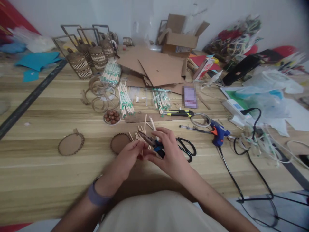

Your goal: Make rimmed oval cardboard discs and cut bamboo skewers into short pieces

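Note:
My right hand [170, 154] is wrapped round a pair of pliers [150, 140] with dark jaws and blue-and-black grips. The jaws point up and left over loose wooden sticks [145, 124]. My left hand [127, 158] is closed in a pinch beside the pliers, close to my right fingertips; what it holds is mostly hidden. Partly behind my left hand lies a round cardboard disc [120, 144] with a dark beaded edge. A second such disc [71, 144] lies farther left. Black-handled scissors [188, 148] rest just right of my right hand.
A bowl of brown beads [112, 117], chopstick packs [161, 100] and yellow-black cutters [180, 113] lie beyond my hands. At right are a blue glue gun [219, 132] and its cable. Lidded baskets [79, 66], cardboard sheets [161, 69] and an open box [180, 43] stand behind.

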{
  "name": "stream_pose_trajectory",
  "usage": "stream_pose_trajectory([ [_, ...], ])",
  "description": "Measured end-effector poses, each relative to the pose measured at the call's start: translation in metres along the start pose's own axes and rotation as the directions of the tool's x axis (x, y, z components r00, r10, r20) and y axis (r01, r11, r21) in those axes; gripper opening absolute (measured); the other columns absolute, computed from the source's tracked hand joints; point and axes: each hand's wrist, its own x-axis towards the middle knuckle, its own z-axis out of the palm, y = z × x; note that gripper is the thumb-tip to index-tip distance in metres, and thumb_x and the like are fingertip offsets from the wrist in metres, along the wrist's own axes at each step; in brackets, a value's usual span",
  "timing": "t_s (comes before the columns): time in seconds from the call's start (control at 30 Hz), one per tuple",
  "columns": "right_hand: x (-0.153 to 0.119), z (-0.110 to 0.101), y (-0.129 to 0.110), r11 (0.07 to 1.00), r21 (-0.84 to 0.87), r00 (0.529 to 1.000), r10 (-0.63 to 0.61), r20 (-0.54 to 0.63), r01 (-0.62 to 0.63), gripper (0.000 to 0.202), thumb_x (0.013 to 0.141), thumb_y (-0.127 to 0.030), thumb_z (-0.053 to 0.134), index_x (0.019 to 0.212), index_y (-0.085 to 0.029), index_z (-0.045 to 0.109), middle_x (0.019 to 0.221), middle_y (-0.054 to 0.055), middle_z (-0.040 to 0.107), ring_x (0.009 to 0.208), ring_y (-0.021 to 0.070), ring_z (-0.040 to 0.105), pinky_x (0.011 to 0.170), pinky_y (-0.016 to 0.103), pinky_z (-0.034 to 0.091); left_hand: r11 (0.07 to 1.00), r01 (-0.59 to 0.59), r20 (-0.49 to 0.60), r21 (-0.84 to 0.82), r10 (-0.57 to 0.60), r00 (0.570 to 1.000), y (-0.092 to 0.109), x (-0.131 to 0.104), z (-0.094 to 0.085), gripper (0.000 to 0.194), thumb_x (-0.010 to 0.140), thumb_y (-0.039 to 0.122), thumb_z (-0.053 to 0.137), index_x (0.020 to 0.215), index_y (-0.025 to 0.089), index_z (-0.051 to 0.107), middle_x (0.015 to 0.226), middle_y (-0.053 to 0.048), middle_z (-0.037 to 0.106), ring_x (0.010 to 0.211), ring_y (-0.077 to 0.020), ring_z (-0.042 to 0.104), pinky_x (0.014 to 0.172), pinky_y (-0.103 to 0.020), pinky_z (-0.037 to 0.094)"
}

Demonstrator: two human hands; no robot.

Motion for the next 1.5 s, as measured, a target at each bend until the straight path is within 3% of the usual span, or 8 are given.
stream_pose_trajectory([
  [0.37, -0.003, 0.012, 0.0, 0.999, -0.024, 0.999, -0.033, -0.01, 0.033, 0.061, 0.078, -0.021, 0.079, 0.13, -0.022, 0.046, 0.13, 0.017, 0.048, 0.124, 0.0313, 0.056, 0.1, 0.051, 0.051, 0.975, -0.108, -0.019, 0.195, 0.113, 0.993, -0.006, -0.007, 0.011, 0.024, 0.089, 0.042, 0.05, 0.083, 0.02, 0.057, 0.089, -0.005, 0.071, 0.085, -0.0209, 0.064, 0.079, -0.033, 0.051],
  [0.5, 0.0, 0.001, -0.001, 0.97, 0.14, 0.98, 0.197, 0.029, -0.199, 0.048, 0.073, -0.042, 0.083, 0.107, -0.02, 0.057, 0.107, 0.01, 0.061, 0.099, 0.0266, 0.063, 0.084, 0.042, 0.055, 0.988, -0.124, -0.172, 0.091, 0.138, 0.975, -0.008, -0.008, 0.005, 0.031, 0.092, 0.052, 0.047, 0.085, 0.022, 0.052, 0.086, -0.006, 0.073, 0.089, -0.0242, 0.068, 0.083, -0.038, 0.052],
  [0.7, 0.001, -0.005, -0.003, 0.37, 0.656, 0.752, 0.29, 0.592, -0.658, 0.06, 0.066, -0.074, 0.075, 0.084, -0.018, 0.06, 0.066, -0.001, 0.059, 0.056, 0.0126, 0.054, 0.05, 0.024, 0.04, 0.959, -0.229, -0.085, -0.169, 0.217, 0.972, -0.002, -0.007, 0.006, 0.038, 0.086, 0.06, 0.06, 0.08, 0.024, 0.049, 0.072, -0.003, 0.072, 0.086, -0.024, 0.07, 0.078, -0.038, 0.056],
  [0.83, -0.005, 0.009, -0.004, -0.038, 0.713, 0.693, 0.201, 0.692, -0.701, 0.06, 0.058, -0.061, 0.088, 0.092, -0.019, 0.063, 0.083, 0.0, 0.063, 0.059, 0.0114, 0.059, 0.054, 0.024, 0.046, 0.976, -0.14, -0.037, -0.165, 0.135, 0.99, -0.001, -0.008, 0.014, 0.046, 0.081, 0.065, 0.063, 0.079, 0.022, 0.048, 0.072, -0.001, 0.069, 0.053, -0.0132, 0.054, 0.044, -0.024, 0.045],
  [0.93, -0.01, 0.012, -0.005, -0.143, 0.693, 0.673, 0.167, 0.721, -0.707, 0.045, 0.067, -0.048, 0.085, 0.094, -0.019, 0.065, 0.085, 0.0, 0.065, 0.067, 0.0121, 0.063, 0.064, 0.026, 0.051, 0.99, -0.08, -0.069, -0.115, 0.073, 0.995, 0.0, -0.009, 0.015, 0.048, 0.081, 0.069, 0.06, 0.082, 0.023, 0.045, 0.074, 0.0, 0.07, 0.045, -0.0102, 0.05, 0.04, -0.023, 0.043],
  [1.2, -0.013, -0.004, -0.011, -0.042, 0.628, 0.602, 0.24, 0.761, -0.777, 0.035, 0.064, -0.022, 0.07, 0.099, -0.021, 0.065, 0.087, 0.002, 0.067, 0.074, 0.0164, 0.064, 0.062, 0.028, 0.05, 0.995, -0.092, -0.097, -0.046, 0.087, 0.991, 0.005, -0.01, 0.011, 0.05, 0.08, 0.072, 0.057, 0.084, 0.024, 0.045, 0.073, -0.002, 0.072, 0.054, -0.0183, 0.062, 0.046, -0.028, 0.047],
  [1.33, -0.012, -0.021, -0.009, 0.201, 0.602, 0.63, 0.358, 0.689, -0.773, 0.036, 0.061, -0.021, 0.069, 0.097, -0.019, 0.067, 0.092, 0.003, 0.064, 0.082, 0.0168, 0.06, 0.064, 0.026, 0.043, 0.965, -0.201, -0.131, 0.171, 0.225, 0.966, 0.009, -0.011, 0.001, 0.04, 0.09, 0.061, 0.053, 0.081, 0.023, 0.051, 0.071, -0.004, 0.075, 0.083, -0.0241, 0.07, 0.081, -0.035, 0.052],
  [1.5, -0.009, -0.042, 0.001, 0.501, 0.49, 0.676, 0.307, 0.67, -0.713, 0.025, 0.066, -0.022, 0.065, 0.09, -0.018, 0.066, 0.085, 0.001, 0.061, 0.081, 0.0167, 0.051, 0.07, 0.028, 0.037, 0.93, -0.191, 0.094, 0.315, 0.169, 0.981, 0.014, -0.016, -0.003, 0.038, 0.096, 0.056, 0.046, 0.087, 0.021, 0.059, 0.081, -0.006, 0.079, 0.095, -0.0258, 0.071, 0.088, -0.034, 0.051],
])
